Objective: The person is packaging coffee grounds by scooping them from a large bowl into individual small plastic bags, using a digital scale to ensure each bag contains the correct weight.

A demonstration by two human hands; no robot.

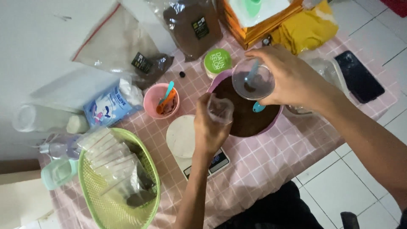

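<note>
Both hands are gripping: right hand [292,78] holding a clear plastic cup [253,79] above the brown-powder-filled pink basin [246,111], left hand [210,127] pinching a small clear plastic bag [220,108].

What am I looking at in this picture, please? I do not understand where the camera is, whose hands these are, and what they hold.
There is no machine here. A camera worn on a person's head looks down at that person's own two bare hands over a low table with a pink checked cloth.

The left hand holds a small clear plastic bag open. The right hand tilts a clear plastic cup, with a blue spoon in it, over a round pink bowl of dark brown powder.

Nearby lie a white kitchen scale, a small pink cup, a green mesh basket of filled bags, and a black phone.
</note>
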